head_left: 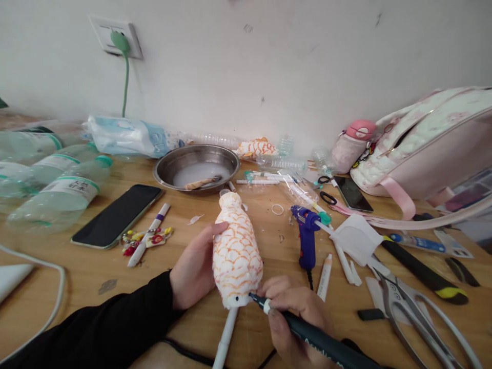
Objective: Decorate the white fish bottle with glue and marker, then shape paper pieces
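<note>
My left hand [198, 266] is wrapped around the side of a white, bottle-shaped craft fish [237, 246] covered in orange scale lines. A white stick [226, 335] extends from its near end. One black dot shows on that near end. Between the fingers of my right hand [295, 312] is a black acrylic marker [307, 333], its tip touching or almost touching the fish just right of the dot. The marker's loose black cap [371, 314] lies on the table at the right.
Behind the fish stands a metal bowl [196, 148] of cloudy liquid with a brush. A blue glue gun [306, 236], scissors [415, 312] and a pink bag [426, 148] occupy the right. Phone [117, 215] and plastic bottles [65, 192] lie left.
</note>
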Demonstrator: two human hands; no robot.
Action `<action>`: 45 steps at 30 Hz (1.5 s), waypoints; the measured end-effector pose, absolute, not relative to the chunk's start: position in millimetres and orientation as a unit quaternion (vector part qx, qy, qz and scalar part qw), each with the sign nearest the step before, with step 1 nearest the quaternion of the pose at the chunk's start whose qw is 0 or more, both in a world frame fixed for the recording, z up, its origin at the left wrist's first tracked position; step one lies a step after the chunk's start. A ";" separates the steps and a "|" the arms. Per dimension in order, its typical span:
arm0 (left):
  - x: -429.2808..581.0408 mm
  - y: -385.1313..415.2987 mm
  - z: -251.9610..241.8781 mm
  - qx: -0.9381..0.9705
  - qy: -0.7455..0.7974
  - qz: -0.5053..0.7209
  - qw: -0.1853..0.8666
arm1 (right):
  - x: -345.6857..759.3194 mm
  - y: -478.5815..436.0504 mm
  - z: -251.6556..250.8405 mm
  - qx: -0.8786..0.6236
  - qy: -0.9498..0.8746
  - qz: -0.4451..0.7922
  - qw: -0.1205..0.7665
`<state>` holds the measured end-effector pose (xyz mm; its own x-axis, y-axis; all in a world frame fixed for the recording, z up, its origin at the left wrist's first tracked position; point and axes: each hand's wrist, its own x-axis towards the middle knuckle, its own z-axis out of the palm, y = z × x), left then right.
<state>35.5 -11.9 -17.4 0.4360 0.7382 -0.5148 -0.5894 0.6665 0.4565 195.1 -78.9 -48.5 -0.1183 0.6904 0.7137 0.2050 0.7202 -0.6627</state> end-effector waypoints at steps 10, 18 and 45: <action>34.9 -11.7 -16.5 0.117 0.357 0.392 0.840 | 197.4 -76.2 -51.5 -0.299 -0.724 0.212 0.584; 35.6 -12.1 -16.2 0.119 0.365 0.396 0.834 | 197.4 -77.3 -49.0 -0.301 -0.743 0.196 0.565; 35.9 -12.0 -17.2 0.121 0.361 0.403 0.832 | 196.4 -74.9 -44.4 -0.327 -0.750 0.167 0.551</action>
